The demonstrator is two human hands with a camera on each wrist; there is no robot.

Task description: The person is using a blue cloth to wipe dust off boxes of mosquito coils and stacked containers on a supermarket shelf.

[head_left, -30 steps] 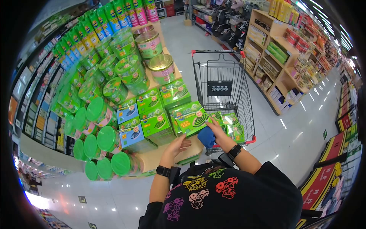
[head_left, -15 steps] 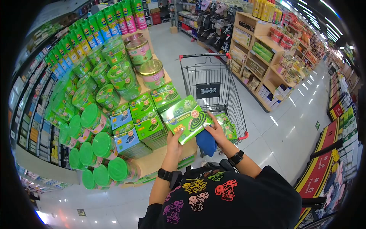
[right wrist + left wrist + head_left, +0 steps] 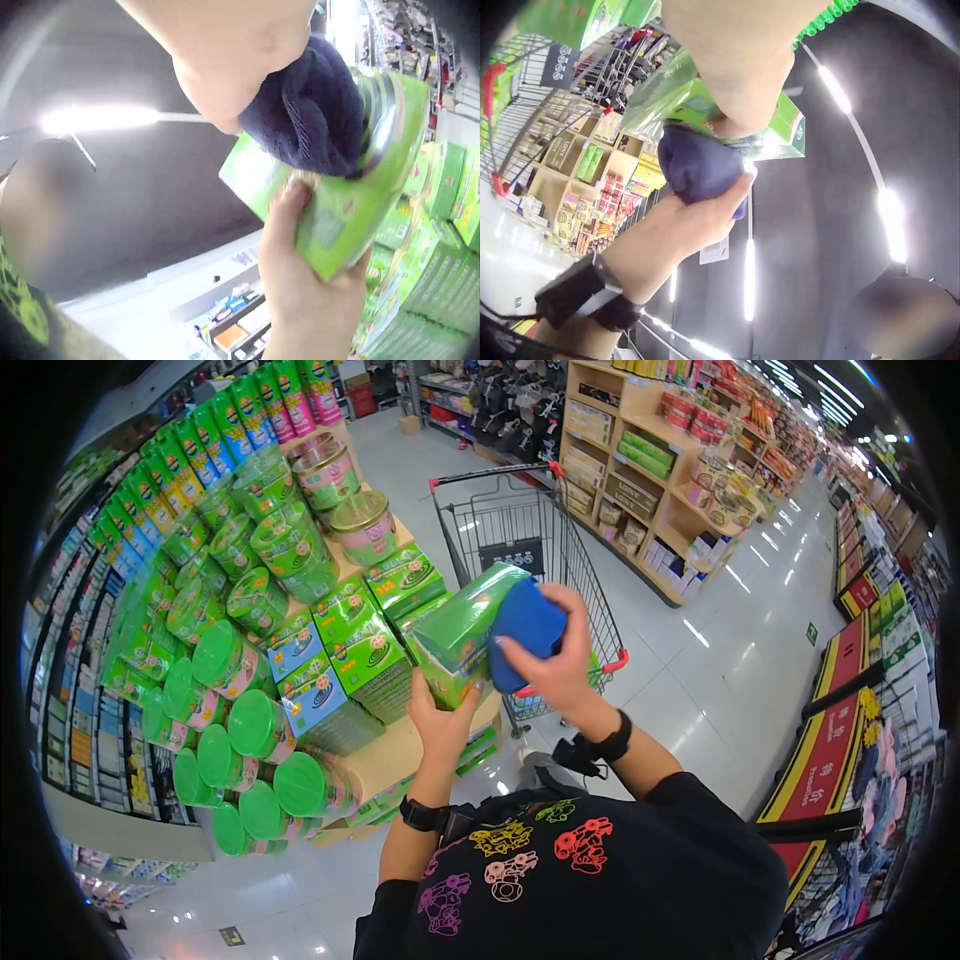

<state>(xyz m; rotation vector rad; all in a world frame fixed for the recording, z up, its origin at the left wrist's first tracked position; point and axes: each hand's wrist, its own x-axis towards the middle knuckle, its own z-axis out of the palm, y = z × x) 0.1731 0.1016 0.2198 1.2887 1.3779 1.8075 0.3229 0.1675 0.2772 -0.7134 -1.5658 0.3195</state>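
Note:
A green box in clear wrap point(image 3: 455, 630) is tilted up in front of the person, gripped at its lower end by the left hand point(image 3: 442, 710). The right hand point(image 3: 555, 660) holds a blue cloth point(image 3: 527, 628) against the box's right side. In the left wrist view the cloth point(image 3: 697, 165) lies bunched in the right hand point(image 3: 682, 225), touching the box. The right wrist view has the left thumb on the box point(image 3: 330, 225), with the dark cloth point(image 3: 311, 112) pressed on its face.
A shopping cart point(image 3: 570, 540) stands just beyond the hands, with green goods inside. At left, a display holds stacked green boxes point(image 3: 370, 660), green-lidded tubs point(image 3: 258, 725) and spray cans point(image 3: 225, 430). Wooden shelves point(image 3: 625, 460) stand past the cart.
The box has been tipped so another face shows. The right hand has come up with the blue cloth from beneath the box to its side. The view has shifted, moving the surroundings leftward.

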